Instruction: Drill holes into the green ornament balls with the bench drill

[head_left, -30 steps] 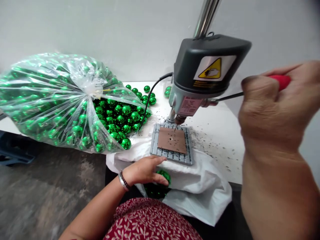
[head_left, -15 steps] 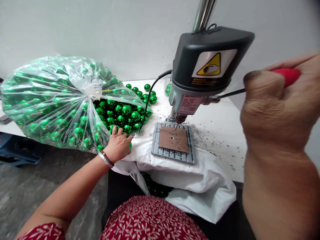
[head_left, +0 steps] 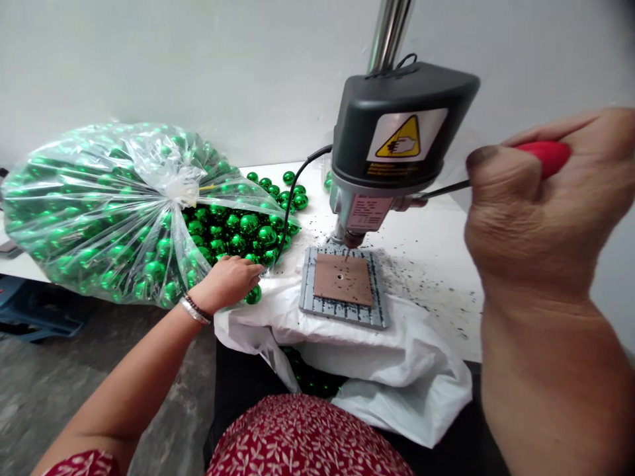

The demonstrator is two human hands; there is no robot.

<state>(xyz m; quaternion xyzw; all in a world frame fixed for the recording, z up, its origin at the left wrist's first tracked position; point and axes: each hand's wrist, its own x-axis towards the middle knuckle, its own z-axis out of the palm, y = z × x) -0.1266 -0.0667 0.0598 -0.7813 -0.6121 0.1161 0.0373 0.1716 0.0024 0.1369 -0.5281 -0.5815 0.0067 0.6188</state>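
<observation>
My right hand is wrapped round the red grip of a lever on a small bench drill press. The thin drill bit hangs above a brown square plate with a small hole in its middle. That plate lies on the grey slotted base. My left hand is at the mouth of a clear plastic bag full of shiny green balls. Its fingers are curled and partly hidden, so what they hold does not show. One green ball rests just below it.
Dark shavings lie scattered on the white table right of the base. A black cable runs between bag and drill. White sheeting hangs over the table edge, with green balls below it. A blue stool stands at left.
My left hand's fingers have curled in, and the hand has shifted slightly left, uncovering more of the ball below it. My right hand stays on the lever grip; the view has shifted slightly.
</observation>
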